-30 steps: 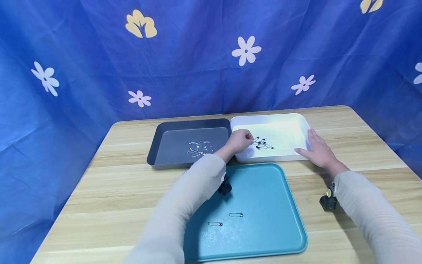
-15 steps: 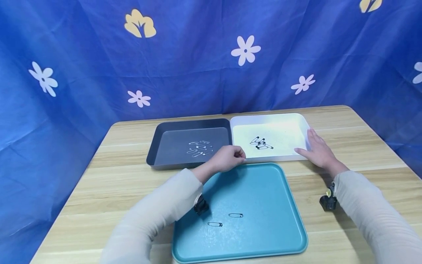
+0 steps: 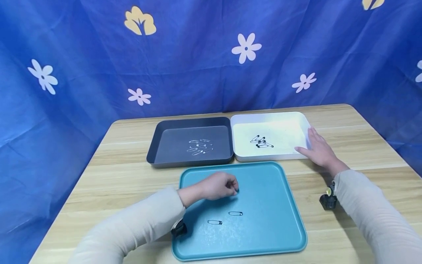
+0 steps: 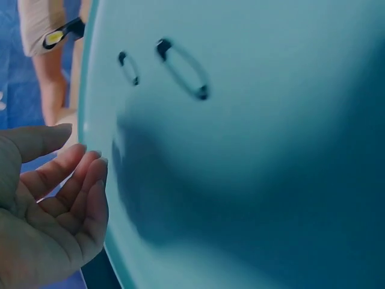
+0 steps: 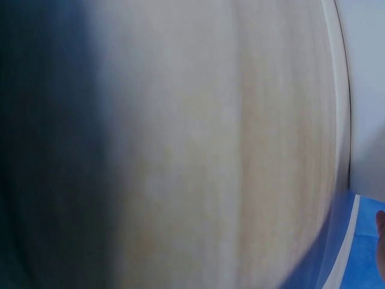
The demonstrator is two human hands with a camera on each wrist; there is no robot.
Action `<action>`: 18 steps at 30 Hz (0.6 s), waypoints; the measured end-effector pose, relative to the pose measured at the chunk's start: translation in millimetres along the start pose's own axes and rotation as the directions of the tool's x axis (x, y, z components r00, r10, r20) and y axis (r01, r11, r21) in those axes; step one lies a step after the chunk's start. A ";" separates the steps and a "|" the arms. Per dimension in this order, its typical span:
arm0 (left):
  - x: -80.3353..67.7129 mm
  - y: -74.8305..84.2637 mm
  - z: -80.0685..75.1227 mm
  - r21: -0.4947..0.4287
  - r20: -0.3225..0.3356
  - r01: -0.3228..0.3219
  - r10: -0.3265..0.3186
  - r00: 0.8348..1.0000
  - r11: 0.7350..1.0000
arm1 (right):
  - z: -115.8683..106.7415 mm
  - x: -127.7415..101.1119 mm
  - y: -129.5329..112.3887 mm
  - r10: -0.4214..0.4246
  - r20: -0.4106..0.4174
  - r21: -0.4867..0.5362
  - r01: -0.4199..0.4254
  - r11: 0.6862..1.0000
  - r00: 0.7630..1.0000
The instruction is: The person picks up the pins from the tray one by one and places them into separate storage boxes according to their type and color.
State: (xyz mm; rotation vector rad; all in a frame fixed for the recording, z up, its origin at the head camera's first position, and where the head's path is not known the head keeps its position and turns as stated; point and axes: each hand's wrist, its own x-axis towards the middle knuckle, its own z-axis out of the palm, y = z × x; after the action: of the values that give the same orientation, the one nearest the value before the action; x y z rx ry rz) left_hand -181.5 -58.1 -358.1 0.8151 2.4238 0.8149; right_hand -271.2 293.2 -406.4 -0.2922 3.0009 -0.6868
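My left hand (image 3: 219, 186) is over the teal tray (image 3: 263, 242), its fingers loosely curled. In the left wrist view a gap shows between the thumb and fingertips of that hand (image 4: 60, 198), with nothing held. Two safety pins lie on the teal tray: one safety pin (image 3: 235, 213) and, a little nearer and to the left, another safety pin (image 3: 214, 222). My right hand (image 3: 319, 148) rests with extended fingers against the right wall of the white tray (image 3: 290, 157). Several black-ended safety pins (image 3: 262, 143) lie in a small pile inside that white tray.
A dark grey tray (image 3: 165, 154) stands left of the white one, side by side with it; several silvery safety pins (image 3: 197, 150) lie in it. All three trays are on a wooden table (image 3: 108, 176). Behind the table hangs a blue curtain (image 3: 191, 55) with flowers.
My left hand has drawn back from over the pins in the white tray, down and to the left, to above the teal tray; its fingers have loosened. The right hand stays in place.
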 end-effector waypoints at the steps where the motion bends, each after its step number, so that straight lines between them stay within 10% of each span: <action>1: -2.0 -1.1 1.6 0.001 0.009 -0.009 0.009 1.000 1.000 | -0.2 0.0 0.2 0.001 0.000 0.000 -0.001 1.000 1.000; 11: -17.1 -1.7 11.3 0.023 0.061 -0.053 0.051 0.997 0.998 | -1.4 0.3 -1.7 -0.020 0.002 -0.009 0.020 1.000 1.000; 18: -21.3 0.1 19.1 0.245 0.081 -0.110 0.092 0.992 0.963 | -0.7 -0.1 -0.5 -0.035 -0.005 -0.011 0.035 0.999 0.999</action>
State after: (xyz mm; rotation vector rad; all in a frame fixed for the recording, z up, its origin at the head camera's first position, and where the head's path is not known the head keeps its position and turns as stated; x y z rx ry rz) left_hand -155.1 -64.5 -367.0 1.0505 2.4705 0.5134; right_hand -271.1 293.1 -405.5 -0.3451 3.0123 -0.6752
